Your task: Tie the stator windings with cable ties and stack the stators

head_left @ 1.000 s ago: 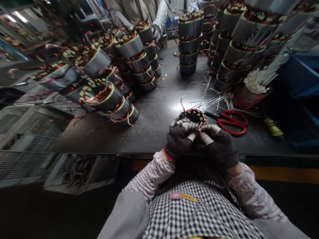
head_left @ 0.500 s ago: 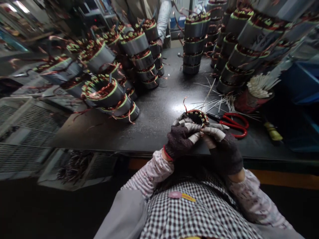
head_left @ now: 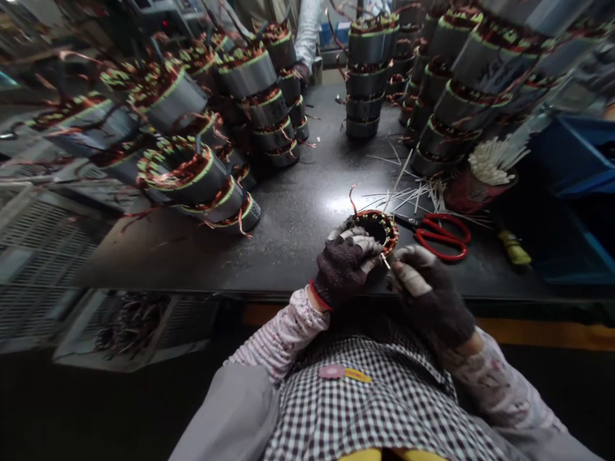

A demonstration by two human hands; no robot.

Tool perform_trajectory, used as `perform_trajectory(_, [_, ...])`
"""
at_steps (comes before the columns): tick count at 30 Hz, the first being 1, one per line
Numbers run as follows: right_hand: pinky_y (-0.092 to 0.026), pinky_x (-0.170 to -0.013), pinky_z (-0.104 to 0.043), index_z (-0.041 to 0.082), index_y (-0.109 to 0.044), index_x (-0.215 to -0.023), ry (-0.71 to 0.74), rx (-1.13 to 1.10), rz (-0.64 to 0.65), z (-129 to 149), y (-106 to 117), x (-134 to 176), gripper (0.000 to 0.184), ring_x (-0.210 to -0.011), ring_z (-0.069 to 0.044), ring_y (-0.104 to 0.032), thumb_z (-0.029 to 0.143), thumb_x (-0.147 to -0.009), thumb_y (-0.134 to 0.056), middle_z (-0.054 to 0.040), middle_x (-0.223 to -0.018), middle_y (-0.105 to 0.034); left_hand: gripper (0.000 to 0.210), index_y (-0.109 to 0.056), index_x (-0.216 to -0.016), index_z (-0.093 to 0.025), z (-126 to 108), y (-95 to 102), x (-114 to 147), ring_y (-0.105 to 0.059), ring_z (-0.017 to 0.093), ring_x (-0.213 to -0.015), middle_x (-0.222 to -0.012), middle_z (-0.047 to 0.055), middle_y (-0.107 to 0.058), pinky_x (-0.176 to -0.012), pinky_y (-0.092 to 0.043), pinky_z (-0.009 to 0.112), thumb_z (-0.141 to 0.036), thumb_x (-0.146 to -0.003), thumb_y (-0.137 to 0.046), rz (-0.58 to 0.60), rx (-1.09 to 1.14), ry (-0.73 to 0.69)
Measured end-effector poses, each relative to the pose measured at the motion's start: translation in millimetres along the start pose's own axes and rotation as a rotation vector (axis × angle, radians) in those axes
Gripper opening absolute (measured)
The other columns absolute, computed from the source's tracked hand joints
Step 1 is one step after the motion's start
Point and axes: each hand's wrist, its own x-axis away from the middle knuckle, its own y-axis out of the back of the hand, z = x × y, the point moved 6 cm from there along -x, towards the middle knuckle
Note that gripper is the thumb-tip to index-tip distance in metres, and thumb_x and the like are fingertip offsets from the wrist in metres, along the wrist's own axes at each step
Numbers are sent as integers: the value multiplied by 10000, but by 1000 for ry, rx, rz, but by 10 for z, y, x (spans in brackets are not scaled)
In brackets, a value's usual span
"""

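A wound stator [head_left: 392,232], a ring with copper windings and yellow-green slot liners, lies on the dark table in front of me. My left hand [head_left: 344,259], gloved and with taped fingertips, is closed around its left and near side. A short white end [head_left: 385,260] sticks out at the stator's near rim. Just right of that rim, apart from it, is my right hand [head_left: 430,288], also gloved, its fingers curled together. What they pinch, if anything, is too small to make out. Red-handled scissors [head_left: 441,237] rest right of the stator.
Stacked stators [head_left: 192,173] stand at the left, with more stacks [head_left: 364,83] behind and at the right. Thin white strips [head_left: 423,192] lie loose near a red can [head_left: 473,192] full of them. A yellow-handled tool [head_left: 515,248] and blue bins [head_left: 576,160] are rightmost. Another person's sleeve [head_left: 307,32] shows behind.
My right hand has drawn away from the stator's near rim toward the right, uncovering the rim and the short white end. My left hand stays on the stator. The view has shifted slightly.
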Motion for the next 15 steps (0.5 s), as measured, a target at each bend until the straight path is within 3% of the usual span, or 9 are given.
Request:
perform_trajectory(3, [-589,-544,-329,317,-673,-1091,71,-146,-152,99,-147,-244,254,-590,-172,-616,559,-1097,-749,32,-771,-678,92,-884,-1080,-260,-56,-11,8,-863,286,-1213,-1080,41,-920,-1300,-605,583,-325,-1065,-820,22,9,-43])
perform_trajectory(5, [-667,-695,-369,308,-658,-1072,196,-144,-293,134,-209,-435,247,-710,-191,-695,539,-1083,-745,11,-850,-710,141,-881,-1099,-250,-89,-2,8,-869,302,-1198,-1112,55,-921,-1271,-620,580,-373,-1046,-839,31,-3,-49])
perform_trajectory(7, [-701,-846,-425,293,-680,-1073,292,-56,-309,121,-199,-547,245,-844,-225,-760,534,-1090,-725,-22,-933,-761,247,-877,-1097,-217,-109,27,4,-882,323,-1112,-1098,83,-918,-1188,-659,575,-446,-1003,-882,28,-26,-27])
perform_trajectory(9, [-700,-930,-456,282,-714,-1114,364,100,-283,110,3,-531,288,-968,-258,-801,564,-1130,-658,-61,-1054,-812,253,-880,-1059,-204,-118,75,-6,-885,309,-984,-1008,74,-911,-1098,-684,552,-444,-982,-901,0,-22,12])
perform_trajectory(11, [-685,-980,-459,273,-735,-1205,348,350,-292,106,391,-462,351,-1080,-284,-819,576,-1176,-559,-103,-1198,-837,137,-888,-997,-226,-117,110,-22,-874,272,-894,-912,35,-897,-1049,-687,521,-363,-984,-890,-22,1,57])
perform_trajectory(13, [-658,-1004,-457,235,-738,-1338,150,762,-217,41,782,-471,364,-1129,-320,-826,509,-1176,-562,-165,-1259,-842,64,-896,-967,-248,-105,113,-41,-868,253,-880,-885,17,-891,-1045,-683,509,-310,-977,-883,-20,13,96])
perform_trajectory(15, [-633,-993,-466,169,-708,-1482,-73,1186,75,-103,996,-545,428,-1145,-368,-830,423,-1156,-595,-247,-1317,-832,74,-898,-977,-255,-85,80,-46,-870,259,-912,-902,22,-890,-1072,-681,525,-327,-979,-882,11,6,117])
